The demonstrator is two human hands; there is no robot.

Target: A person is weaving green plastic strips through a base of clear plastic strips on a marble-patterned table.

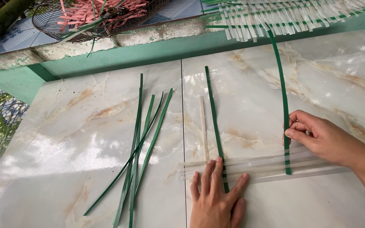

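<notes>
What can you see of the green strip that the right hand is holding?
The green strip is long, narrow and flat; it looks like plastic. It curves down from the pale woven sheet at the table's far edge, passes between the right hand fingers, and crosses the clear strips lying sideways. Its lower end stops just past them on the marble-patterned table.

Home weaving spot: marble-look floor tiles (85, 139), strap bundles (275, 17), wire basket (64, 27).

Both hands are bare: the left hand (216, 196) and the right hand (322, 137). No rings, no watch. The right forearm shows no sleeve.
</notes>
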